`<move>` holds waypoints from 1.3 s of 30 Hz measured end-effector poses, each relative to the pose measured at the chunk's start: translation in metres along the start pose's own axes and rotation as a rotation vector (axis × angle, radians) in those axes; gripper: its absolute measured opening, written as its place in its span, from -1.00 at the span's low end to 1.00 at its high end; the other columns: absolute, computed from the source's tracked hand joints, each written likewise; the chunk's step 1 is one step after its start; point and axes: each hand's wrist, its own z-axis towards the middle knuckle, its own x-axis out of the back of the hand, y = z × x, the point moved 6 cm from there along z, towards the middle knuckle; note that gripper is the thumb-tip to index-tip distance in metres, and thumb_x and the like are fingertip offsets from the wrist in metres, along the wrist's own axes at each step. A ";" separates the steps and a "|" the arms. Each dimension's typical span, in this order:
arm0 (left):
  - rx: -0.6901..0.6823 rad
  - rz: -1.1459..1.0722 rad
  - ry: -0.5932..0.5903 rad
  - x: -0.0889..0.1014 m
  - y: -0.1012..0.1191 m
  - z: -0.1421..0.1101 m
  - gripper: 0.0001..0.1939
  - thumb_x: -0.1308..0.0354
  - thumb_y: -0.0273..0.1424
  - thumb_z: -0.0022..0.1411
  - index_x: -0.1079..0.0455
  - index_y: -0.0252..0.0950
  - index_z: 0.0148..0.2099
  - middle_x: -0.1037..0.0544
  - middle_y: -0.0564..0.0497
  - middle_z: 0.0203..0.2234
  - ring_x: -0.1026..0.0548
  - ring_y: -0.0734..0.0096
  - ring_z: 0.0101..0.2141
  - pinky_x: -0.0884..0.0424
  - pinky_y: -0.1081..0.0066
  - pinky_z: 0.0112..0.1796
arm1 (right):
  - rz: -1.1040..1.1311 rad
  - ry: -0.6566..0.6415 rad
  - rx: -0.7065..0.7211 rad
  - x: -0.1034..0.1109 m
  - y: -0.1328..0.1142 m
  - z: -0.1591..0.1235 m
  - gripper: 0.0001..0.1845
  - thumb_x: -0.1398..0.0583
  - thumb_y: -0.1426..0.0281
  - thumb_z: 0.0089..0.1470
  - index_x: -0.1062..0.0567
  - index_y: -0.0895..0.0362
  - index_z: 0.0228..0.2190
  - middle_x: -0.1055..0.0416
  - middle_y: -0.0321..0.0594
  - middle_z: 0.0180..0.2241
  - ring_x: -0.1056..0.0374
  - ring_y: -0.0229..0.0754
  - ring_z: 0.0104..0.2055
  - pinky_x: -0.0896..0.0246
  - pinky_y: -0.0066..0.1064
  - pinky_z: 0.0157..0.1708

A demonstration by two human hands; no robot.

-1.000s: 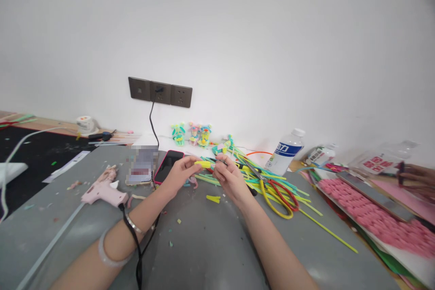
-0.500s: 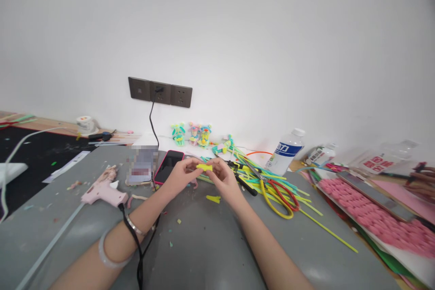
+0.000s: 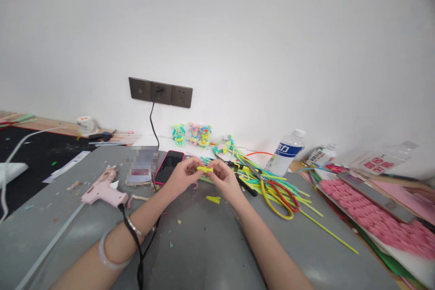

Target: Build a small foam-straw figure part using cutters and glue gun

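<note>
1. Yellow piece [image 3: 205, 169], one, short, apparently slimmer at its middle. Position: between the two hands, above the table, in front of the small figures.
2. Left hand [image 3: 182, 174], fingers bent, thumb and fingertips gripping the left end of the yellow piece. On the same arm: a silver bracelet [image 3: 135, 227] and a pale bangle [image 3: 104, 253].
3. Right hand [image 3: 224, 176], likewise bent, thumb and fingertips gripping the right end of the same piece.
4. Yellow scrap [image 3: 213, 199], one, flat on the table just below the hands.
5. Table [image 3: 204, 249], grey top, dotted with small coloured crumbs.
6. Strips [image 3: 283, 180], a loose heap, teal and yellow-green, to the right of the right hand.
7. Scissors [image 3: 261, 176], one pair, one handle loop yellow, the other red, lying across the strips.
8. Black-handled tool [image 3: 248, 186], one, between the right hand and the scissors; type unclear.
9. Small figures [image 3: 205, 137], three, multicoloured, standing near the wall.
10. Phone [image 3: 169, 166], dark screen, pink rim, just beyond the left hand.
11. Glue gun [image 3: 105, 192], pink, lying left of the left hand; its black cord runs by the left forearm.
12. Bottle [image 3: 284, 152], clear, blue-and-white label, white cap, standing behind the strips.
13. Braided piece [image 3: 380, 219], pink, at the far right.
</note>
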 end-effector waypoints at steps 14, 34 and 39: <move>0.013 -0.038 0.014 0.000 0.000 0.000 -0.71 -0.31 -0.26 0.03 -0.38 -0.33 -0.28 -0.43 0.08 -0.49 -0.37 0.52 -0.55 -0.40 0.48 -0.53 | 0.028 -0.019 0.003 -0.001 0.004 0.001 -0.68 -0.32 0.15 0.00 -0.39 0.09 -0.36 -0.34 -0.34 -0.48 -0.23 -0.27 -0.46 -0.10 -0.45 -0.44; -0.028 -0.045 0.068 0.004 0.007 0.000 -0.77 -0.31 -0.30 0.04 -0.41 -0.32 -0.30 -0.41 0.10 -0.51 -0.35 0.53 -0.49 -0.34 0.55 -0.49 | 0.024 0.019 -0.074 0.005 0.002 0.000 -0.65 -0.26 0.07 0.03 -0.41 0.07 -0.29 -0.28 -0.37 -0.53 -0.24 -0.25 -0.46 -0.15 -0.42 -0.43; 0.134 -0.210 0.032 -0.002 0.008 -0.005 -0.72 -0.32 -0.22 0.05 -0.38 -0.28 -0.28 -0.36 0.14 -0.55 -0.33 0.53 -0.55 -0.36 0.50 -0.55 | 0.020 0.008 -0.024 0.004 -0.003 0.000 -0.67 -0.25 0.11 0.08 -0.46 0.07 -0.22 -0.38 -0.28 -0.39 -0.30 -0.22 -0.38 -0.23 -0.39 -0.35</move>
